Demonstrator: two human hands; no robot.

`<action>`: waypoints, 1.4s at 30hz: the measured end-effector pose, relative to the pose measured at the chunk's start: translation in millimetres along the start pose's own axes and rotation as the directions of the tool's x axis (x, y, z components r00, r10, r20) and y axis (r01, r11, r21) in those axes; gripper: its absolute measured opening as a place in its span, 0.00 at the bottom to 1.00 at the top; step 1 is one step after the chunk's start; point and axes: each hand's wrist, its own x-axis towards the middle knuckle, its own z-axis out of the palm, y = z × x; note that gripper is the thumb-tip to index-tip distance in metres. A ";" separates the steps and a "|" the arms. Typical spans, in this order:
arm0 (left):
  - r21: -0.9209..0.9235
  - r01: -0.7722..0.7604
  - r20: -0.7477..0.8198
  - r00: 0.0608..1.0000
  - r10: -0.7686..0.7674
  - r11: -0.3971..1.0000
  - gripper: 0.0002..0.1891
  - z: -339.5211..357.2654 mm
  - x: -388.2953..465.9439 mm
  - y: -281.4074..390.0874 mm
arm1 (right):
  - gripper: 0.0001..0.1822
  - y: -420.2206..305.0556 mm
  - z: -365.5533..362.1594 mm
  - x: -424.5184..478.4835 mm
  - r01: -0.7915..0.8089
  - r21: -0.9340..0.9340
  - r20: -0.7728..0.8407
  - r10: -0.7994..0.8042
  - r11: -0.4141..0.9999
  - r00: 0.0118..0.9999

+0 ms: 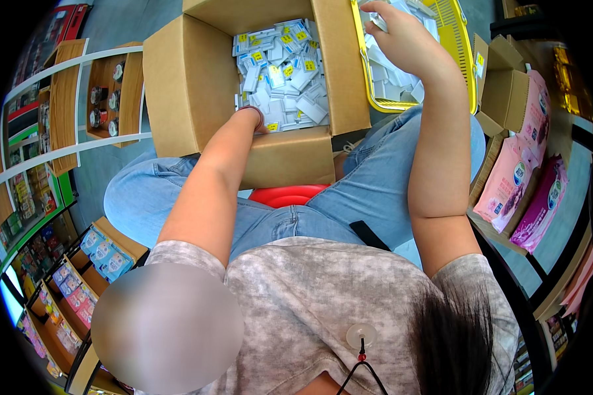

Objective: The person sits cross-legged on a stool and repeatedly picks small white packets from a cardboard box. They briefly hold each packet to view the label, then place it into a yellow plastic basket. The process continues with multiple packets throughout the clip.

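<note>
An open cardboard box (348, 69) stands before me, holding many small white plastic tag holders (276, 76), some with yellow and white printed labels. My left hand (258, 121) reaches over the near wall into the box; its fingers are mostly hidden, so its grip cannot be told. To the right of the box is a yellow plastic basket (452, 44) with more white pieces (388, 79) in it. Over the basket's left side, my right hand (398, 34) is raised with bent fingers and a whitish piece at the fingertips.
A red stool (289, 195) shows between my legs, behind the box. Pink packs (506, 182) and a purple pack (543, 207) lie on a shelf at the right, by a smaller open carton (509, 94). White rails and wooden trays (64, 103) stand at the left.
</note>
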 end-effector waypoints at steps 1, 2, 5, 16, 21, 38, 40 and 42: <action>-0.054 0.012 0.039 0.999 -0.010 0.998 0.29 -1.1 0.7 0.3 | 0.17 -1.0 -0.6 0.5 -0.009 0.000 0.009 0.009 1.000 1.000; -0.106 0.026 0.078 0.997 -0.018 0.994 0.28 -2.9 1.5 0.4 | 0.18 -0.7 -1.0 0.8 -0.018 0.000 0.018 0.018 1.000 1.000; -0.311 0.121 0.212 0.976 -0.055 0.943 0.23 1.5 11.3 -1.8 | 0.18 -0.7 -1.9 0.6 -0.013 0.000 0.022 0.013 1.000 1.000; -0.764 -0.001 0.061 0.995 0.075 0.645 0.12 0.8 19.4 -11.7 | 0.19 30.0 22.0 8.9 -0.031 -0.122 -0.036 0.027 0.992 0.999; -0.862 -0.152 -0.148 0.988 0.046 0.484 0.11 -27.0 -0.1 -19.9 | 0.19 22.8 21.6 8.5 -0.038 -0.078 -0.014 0.037 0.996 0.999; -0.681 -0.628 -0.682 0.732 0.012 -0.376 0.08 -87.5 -173.5 16.6 | 0.17 -14.7 56.9 9.9 0.071 0.350 0.199 -0.148 0.934 0.969; -0.669 -0.649 -0.695 0.719 -0.003 -0.361 0.09 -89.7 -183.2 18.2 | 0.18 -23.9 58.3 8.3 0.068 0.422 0.262 -0.193 0.904 0.946; -0.669 -0.655 -0.696 0.718 -0.013 -0.352 0.09 -90.7 -190.7 19.4 | 0.17 -28.4 59.9 8.5 0.045 0.494 0.341 -0.241 0.869 0.909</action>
